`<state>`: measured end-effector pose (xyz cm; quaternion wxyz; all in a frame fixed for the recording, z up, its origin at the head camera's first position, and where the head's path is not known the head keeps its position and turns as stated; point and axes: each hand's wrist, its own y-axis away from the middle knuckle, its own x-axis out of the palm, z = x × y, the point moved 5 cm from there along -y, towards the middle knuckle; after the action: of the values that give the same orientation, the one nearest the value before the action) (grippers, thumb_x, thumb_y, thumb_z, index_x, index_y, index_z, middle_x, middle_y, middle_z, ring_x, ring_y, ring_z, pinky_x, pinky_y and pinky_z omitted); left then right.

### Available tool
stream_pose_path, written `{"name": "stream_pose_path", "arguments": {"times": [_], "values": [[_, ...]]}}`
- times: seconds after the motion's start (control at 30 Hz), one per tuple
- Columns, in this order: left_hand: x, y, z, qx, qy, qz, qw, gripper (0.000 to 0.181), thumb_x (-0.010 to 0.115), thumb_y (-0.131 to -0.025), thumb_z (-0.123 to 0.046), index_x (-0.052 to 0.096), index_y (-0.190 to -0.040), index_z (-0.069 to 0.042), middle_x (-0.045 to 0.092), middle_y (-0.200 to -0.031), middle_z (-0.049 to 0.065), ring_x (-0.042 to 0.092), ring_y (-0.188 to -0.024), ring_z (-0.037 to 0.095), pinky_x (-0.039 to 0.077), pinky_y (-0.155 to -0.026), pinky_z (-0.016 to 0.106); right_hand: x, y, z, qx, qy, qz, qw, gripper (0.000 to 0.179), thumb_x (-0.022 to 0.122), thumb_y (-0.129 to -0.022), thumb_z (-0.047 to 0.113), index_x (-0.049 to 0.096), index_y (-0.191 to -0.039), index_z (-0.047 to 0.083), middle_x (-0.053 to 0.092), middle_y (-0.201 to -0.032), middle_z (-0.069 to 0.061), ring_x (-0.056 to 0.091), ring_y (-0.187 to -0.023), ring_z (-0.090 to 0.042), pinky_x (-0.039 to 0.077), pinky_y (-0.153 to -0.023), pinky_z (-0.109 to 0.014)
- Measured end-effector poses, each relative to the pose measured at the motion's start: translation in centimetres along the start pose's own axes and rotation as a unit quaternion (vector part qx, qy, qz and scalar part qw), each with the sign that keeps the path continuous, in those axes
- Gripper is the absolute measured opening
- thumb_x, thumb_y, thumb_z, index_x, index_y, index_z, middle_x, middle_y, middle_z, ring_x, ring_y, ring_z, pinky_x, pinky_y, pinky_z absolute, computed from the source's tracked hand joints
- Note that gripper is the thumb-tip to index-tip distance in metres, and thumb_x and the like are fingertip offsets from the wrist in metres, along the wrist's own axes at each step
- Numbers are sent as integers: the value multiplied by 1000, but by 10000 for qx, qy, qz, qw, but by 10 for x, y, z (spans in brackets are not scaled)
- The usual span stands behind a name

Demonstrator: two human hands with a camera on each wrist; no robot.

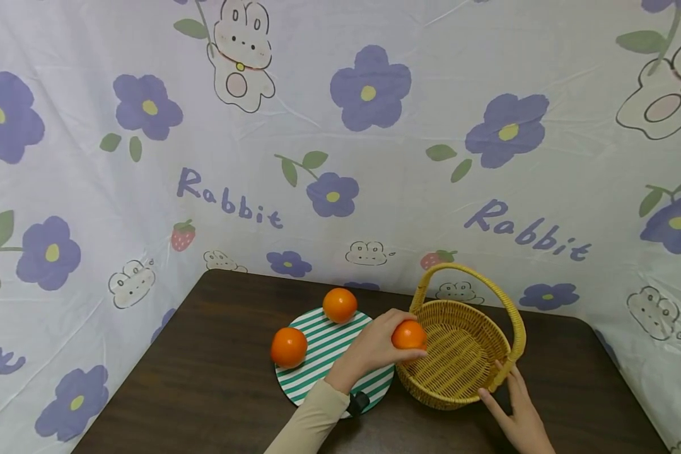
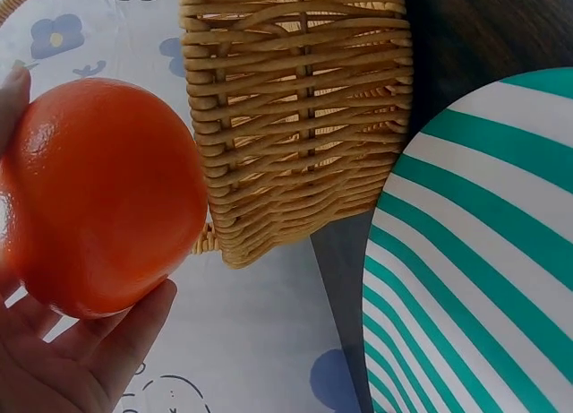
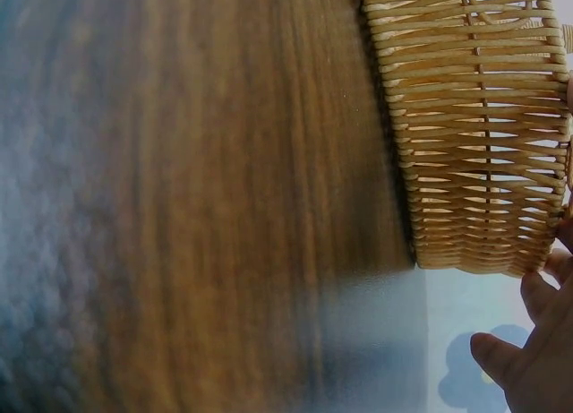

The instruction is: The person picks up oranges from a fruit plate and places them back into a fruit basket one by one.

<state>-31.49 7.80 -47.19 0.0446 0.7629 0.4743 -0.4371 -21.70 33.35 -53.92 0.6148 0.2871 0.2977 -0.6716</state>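
Note:
My left hand (image 1: 377, 343) grips a smooth, glossy orange fruit (image 1: 410, 335) at the left rim of a yellow wicker basket (image 1: 454, 353). In the left wrist view the fruit (image 2: 103, 198) looks large, beside the basket's woven side (image 2: 300, 117). My right hand (image 1: 519, 410) holds the basket's near right rim by the foot of its arched handle (image 1: 511, 309). The right wrist view shows that hand (image 3: 542, 350) only in part, against the basket's side (image 3: 474, 144). Two more orange fruits, one (image 1: 340, 306) behind the other (image 1: 289, 347), lie on a green-and-white striped round plate (image 1: 318, 343).
Everything stands on a dark brown wooden table (image 1: 204, 372). A white cloth (image 1: 420, 164) printed with purple flowers and rabbits hangs behind it and along the sides. A black strap (image 1: 359, 402) is around the left wrist. Woven bottom shows inside the basket.

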Motion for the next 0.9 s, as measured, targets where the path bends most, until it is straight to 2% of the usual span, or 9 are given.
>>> {"name": "stream_pose_path", "arguments": {"times": [0.37, 0.73, 0.9], "values": [[4, -8, 5, -114, 105, -59, 9999, 67, 60, -71, -70, 50, -123, -28, 53, -116, -9, 54, -88, 4, 48, -72, 18, 0, -2, -1, 36, -36, 73, 10000, 79, 46, -94, 49, 9, -149, 7, -5, -153, -22, 13, -132, -53, 25, -89, -72], [9, -11, 7, -94, 109, 17, 9999, 72, 60, -71, -70, 50, -125, -23, 53, -118, -8, 54, -90, 4, 49, -73, 18, -1, 0, 2, 66, 57, 62, 9999, 78, 45, -94, 50, 10, -149, 8, -3, -153, -22, 17, -130, -54, 27, -88, -72], [11, -13, 8, -112, 60, 37, 9999, 71, 60, -71, -70, 49, -125, -25, 53, -118, -8, 54, -90, 4, 48, -74, 18, -2, 0, 2, 28, 86, 24, 10000, 77, 46, -94, 49, 11, -149, 8, -2, -153, -22, 19, -130, -54, 28, -87, -72]]}}
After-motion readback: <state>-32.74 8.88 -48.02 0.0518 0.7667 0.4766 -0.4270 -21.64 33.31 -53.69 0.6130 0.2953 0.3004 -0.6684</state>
